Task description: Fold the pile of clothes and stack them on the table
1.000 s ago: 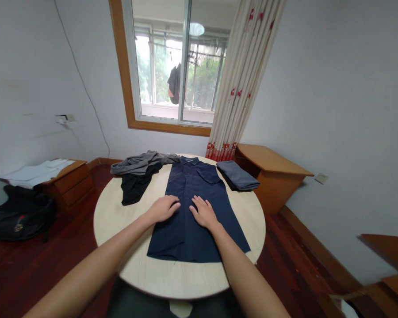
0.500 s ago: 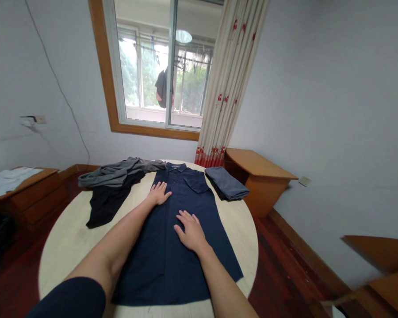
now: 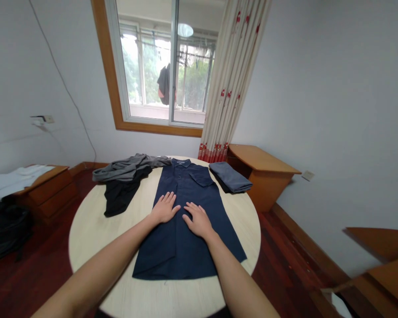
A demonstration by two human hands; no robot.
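Left hand (image 3: 165, 208) is sliding toward the near edge of the table (image 3: 96, 227), beside the right hand (image 3: 199, 220); fingers slightly apart, both are seemingly smoothing the navy shirt (image 3: 186, 243), its collar nearing the far edge, likely needing light pressing next.

Head cam, fwd + down twd table (image 3: 93, 221)

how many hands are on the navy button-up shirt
2: the left hand near the left edge of the navy button-up shirt, the right hand nearer its middle.
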